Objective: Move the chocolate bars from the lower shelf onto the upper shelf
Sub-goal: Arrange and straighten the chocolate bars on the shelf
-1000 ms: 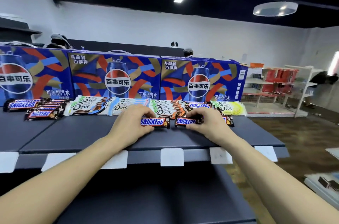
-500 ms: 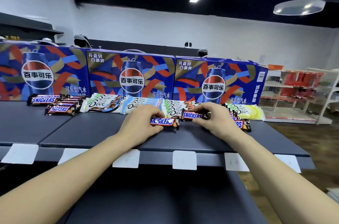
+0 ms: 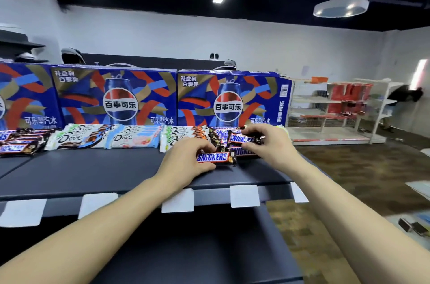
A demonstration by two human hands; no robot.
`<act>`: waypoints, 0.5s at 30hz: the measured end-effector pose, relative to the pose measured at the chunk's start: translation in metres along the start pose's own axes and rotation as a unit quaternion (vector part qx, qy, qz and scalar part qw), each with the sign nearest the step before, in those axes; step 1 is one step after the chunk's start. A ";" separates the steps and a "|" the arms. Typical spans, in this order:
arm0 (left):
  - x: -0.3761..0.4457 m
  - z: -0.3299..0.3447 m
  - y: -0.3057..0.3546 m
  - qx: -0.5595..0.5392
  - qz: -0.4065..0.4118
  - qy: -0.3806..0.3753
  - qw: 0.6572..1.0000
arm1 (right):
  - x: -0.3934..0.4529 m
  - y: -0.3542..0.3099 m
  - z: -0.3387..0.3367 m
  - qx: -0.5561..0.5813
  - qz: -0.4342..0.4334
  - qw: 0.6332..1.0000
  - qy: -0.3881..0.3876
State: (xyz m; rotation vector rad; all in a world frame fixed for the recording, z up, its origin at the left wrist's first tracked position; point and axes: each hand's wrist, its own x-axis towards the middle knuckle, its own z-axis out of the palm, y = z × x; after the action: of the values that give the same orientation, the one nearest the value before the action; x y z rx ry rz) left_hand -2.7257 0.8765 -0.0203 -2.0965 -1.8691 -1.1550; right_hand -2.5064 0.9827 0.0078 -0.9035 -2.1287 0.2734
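Dark grey metal upper shelf (image 3: 97, 169) w/ white price-tag holders along its front edge carries everything. At the back stand big blue Pepsi cartons (image 3: 116, 97); in front of them, a row of white Dove bars (image 3: 79, 138), then brown Snickers stacks at far left (image 3: 18, 144) & right (image 3: 220, 135). Lower shelf (image 3: 197, 248) underneath looks bare from here.

Left hand (image 3: 186, 162) grips a brown-wrapped Snickers bar (image 3: 215, 158) lying on the upper shelf, fingers curled over its left end. Right hand (image 3: 270, 144) pinches a second Snickers bar (image 3: 244, 138) just above the right stack, thumb & fingers at the wrapper ends.

Handling, my guess: bars are light, fairly stiff, but the glossy film is slippery & crinkly. Best held across the middle or both long edges, not by the crimped end flaps, which fold. Loose stacks prob slide if nudged, so set down flat & square.
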 end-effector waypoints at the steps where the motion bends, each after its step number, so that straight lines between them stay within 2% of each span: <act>1: 0.001 0.002 0.002 0.001 -0.005 0.005 1.000 | 0.000 0.003 -0.003 0.001 -0.002 1.000 -0.001; 8: -0.004 -0.011 0.002 0.020 -0.009 0.035 0.999 | 0.009 -0.001 0.009 0.018 -0.030 0.999 -0.030; 15: -0.032 -0.064 -0.041 0.104 -0.068 0.038 0.992 | 0.023 -0.047 0.052 0.050 -0.047 0.996 -0.060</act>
State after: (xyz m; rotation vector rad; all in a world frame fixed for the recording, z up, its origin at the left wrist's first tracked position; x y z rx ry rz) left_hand -2.7905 0.8259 -0.0101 -1.8161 -2.0256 -1.0014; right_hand -2.5790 0.9697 0.0091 -0.7437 -2.2400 0.3907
